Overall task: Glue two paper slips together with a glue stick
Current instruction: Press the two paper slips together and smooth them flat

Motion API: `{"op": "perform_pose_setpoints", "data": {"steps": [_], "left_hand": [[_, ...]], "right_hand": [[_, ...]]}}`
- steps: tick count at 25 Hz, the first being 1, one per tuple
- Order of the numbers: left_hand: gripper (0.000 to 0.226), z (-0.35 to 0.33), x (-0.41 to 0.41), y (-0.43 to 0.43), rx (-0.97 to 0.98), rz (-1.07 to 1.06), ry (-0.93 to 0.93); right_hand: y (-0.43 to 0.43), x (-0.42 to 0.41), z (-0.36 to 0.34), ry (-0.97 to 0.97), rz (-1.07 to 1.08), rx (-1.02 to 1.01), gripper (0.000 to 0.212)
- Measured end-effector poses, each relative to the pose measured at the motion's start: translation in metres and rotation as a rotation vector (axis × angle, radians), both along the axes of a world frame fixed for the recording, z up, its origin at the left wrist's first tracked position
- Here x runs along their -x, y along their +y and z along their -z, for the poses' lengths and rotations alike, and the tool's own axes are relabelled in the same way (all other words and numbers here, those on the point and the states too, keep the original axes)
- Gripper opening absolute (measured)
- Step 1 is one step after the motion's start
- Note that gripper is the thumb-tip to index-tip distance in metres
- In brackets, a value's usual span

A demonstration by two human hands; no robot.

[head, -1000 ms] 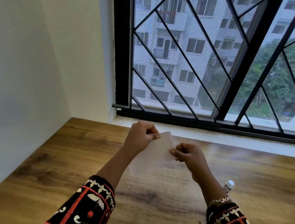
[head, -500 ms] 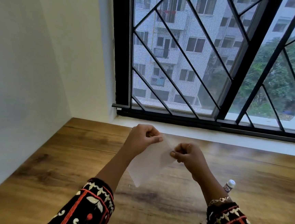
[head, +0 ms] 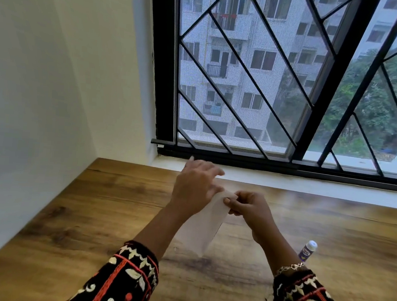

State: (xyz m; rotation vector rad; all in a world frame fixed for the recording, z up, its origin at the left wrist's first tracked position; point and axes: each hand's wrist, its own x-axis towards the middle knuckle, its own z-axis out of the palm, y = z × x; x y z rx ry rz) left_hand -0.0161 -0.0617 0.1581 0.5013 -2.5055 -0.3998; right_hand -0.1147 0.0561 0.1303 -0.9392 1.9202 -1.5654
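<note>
Edge: brown wooden bench (head: 91, 213) is ending at 12 o'clock.
Right hand (head: 250, 210): grip is pinching white paper slip (head: 206, 225), hanging toward 6 o'clock.
Left hand (head: 194, 188): grip apart.

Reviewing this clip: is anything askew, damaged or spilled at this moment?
Nothing stands out. The paper slip hangs untorn, pinched at its top by the right hand, with the blurred left hand against it. The glue stick stands capped on the table beside the right forearm. No glue smears show.
</note>
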Motion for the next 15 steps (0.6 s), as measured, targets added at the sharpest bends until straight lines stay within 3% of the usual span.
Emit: {"op": "perform_pose_setpoints", "data": {"steps": [1,3,10,15], "left_hand": [[0.027,-0.003,0.003,0.002,0.129,0.063,-0.109],[0.02,-0.009,0.008,0.007,0.142,0.146,-0.231],[0.011,-0.008,0.011,0.012,-0.085,0.066,-0.04],[0.013,-0.007,0.008,0.006,-0.106,-0.075,0.056]], "right_hand": [[-0.002,0.0,-0.002,0.027,-0.018,-0.011,0.013],[-0.004,-0.001,-0.004,0.085,-0.043,-0.046,0.015],[-0.003,0.0,0.0,-0.021,-0.1,-0.044,0.011],[0.001,-0.002,0.015,-0.061,-0.124,-0.109,0.014]]}}
